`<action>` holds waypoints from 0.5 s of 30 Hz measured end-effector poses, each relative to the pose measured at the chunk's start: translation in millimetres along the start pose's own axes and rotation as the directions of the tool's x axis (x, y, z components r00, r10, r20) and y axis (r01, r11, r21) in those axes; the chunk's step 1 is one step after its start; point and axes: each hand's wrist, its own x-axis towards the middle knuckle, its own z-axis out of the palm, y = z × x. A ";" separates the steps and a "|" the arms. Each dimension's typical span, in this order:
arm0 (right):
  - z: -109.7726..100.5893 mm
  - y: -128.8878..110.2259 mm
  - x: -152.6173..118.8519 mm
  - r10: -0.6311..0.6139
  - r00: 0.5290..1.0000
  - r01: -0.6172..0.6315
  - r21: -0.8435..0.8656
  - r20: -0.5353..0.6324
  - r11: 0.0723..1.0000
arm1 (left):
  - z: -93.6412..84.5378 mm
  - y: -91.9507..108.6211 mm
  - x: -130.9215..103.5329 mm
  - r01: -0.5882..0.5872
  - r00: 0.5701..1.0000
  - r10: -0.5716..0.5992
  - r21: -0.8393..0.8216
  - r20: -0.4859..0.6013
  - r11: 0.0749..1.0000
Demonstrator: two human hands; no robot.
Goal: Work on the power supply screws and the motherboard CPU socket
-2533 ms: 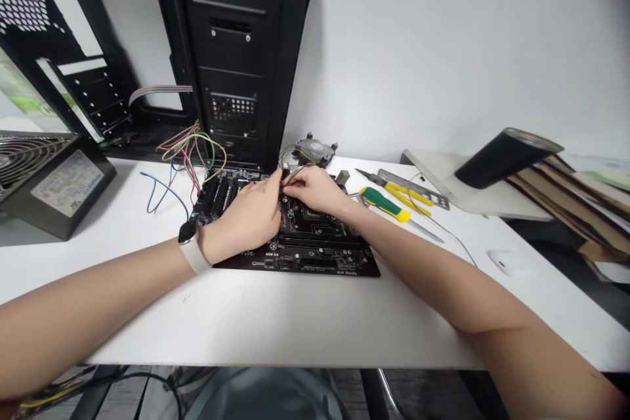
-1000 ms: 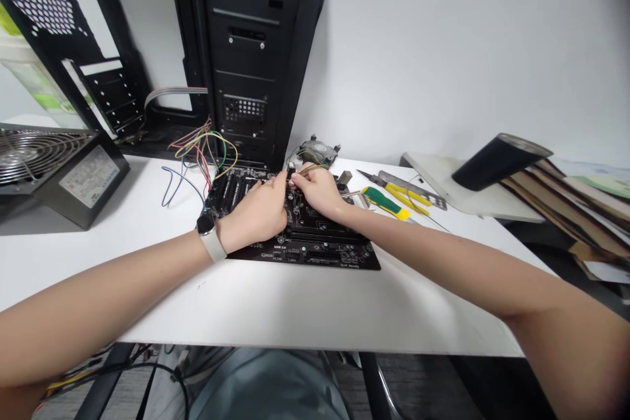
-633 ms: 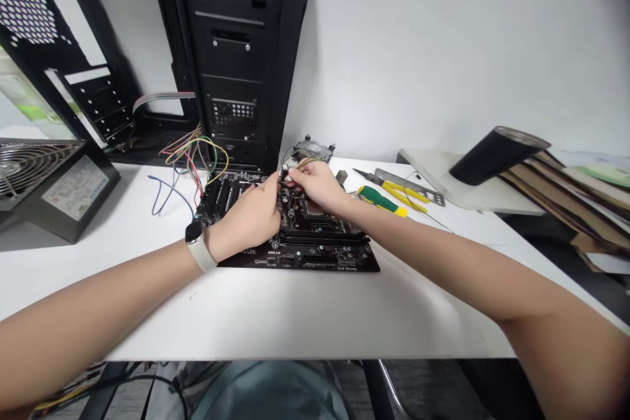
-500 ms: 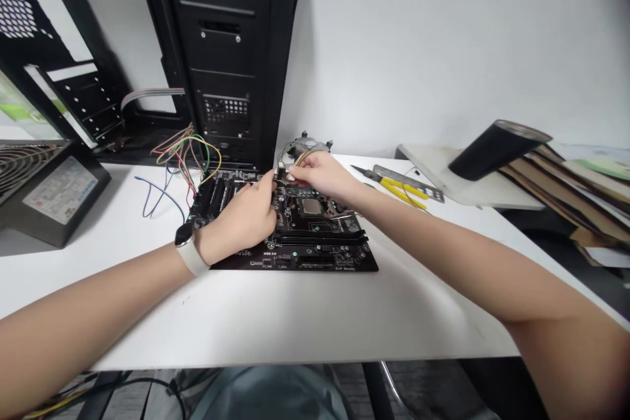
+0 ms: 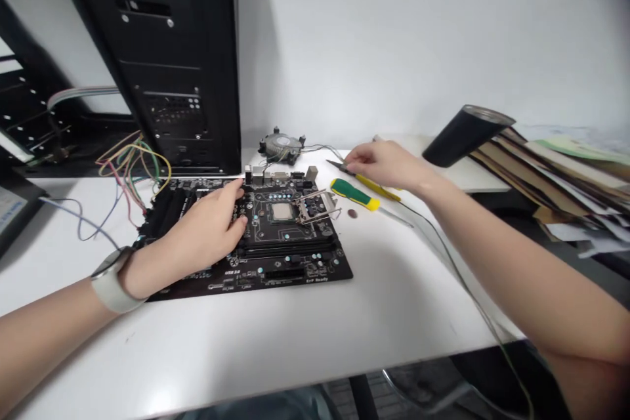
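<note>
My left hand (image 5: 209,223) rests on the left part of the black motherboard (image 5: 231,279), index finger stretched out and thumb apart. Beside it is the processor (image 5: 282,212) in its socket, with the metal socket frame (image 5: 315,207) raised. My right hand (image 5: 381,164) is right of the board, its fingertips pinched over the yellow-handled pliers (image 5: 364,180). Thin wires from the round CPU fan (image 5: 280,144) lead towards those fingertips; what they hold is hidden. Just in front lies a green and yellow screwdriver (image 5: 354,195), near a small brown disc (image 5: 352,213).
A black computer case (image 5: 191,92) stands at the back left, with loose coloured wires (image 5: 132,161) beside it. Part of a power supply (image 5: 14,210) shows at the left edge. A dark cylinder (image 5: 465,134) leans near stacked folders (image 5: 536,177). A thin cable (image 5: 453,262) crosses the right side.
My right hand has moved from the board's rear edge to the right, over the pliers. My left hand has drawn back a little on the board. The view has turned right.
</note>
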 end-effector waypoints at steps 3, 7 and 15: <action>14.8 7.1 2.5 -0.005 1.000 0.005 -0.007 0.022 1.000 | -2.1 -0.9 -1.1 0.006 0.999 -0.007 0.031 0.042 1.000; 14.3 12.8 -3.1 -0.005 1.000 0.005 -0.033 -0.009 0.999 | -5.0 -1.3 -2.0 0.020 0.997 -0.025 0.065 0.075 0.998; 7.0 29.6 -47.2 0.007 0.986 0.019 -0.153 0.165 0.988 | -5.3 -5.8 -4.0 -0.036 0.996 0.024 0.144 0.082 0.989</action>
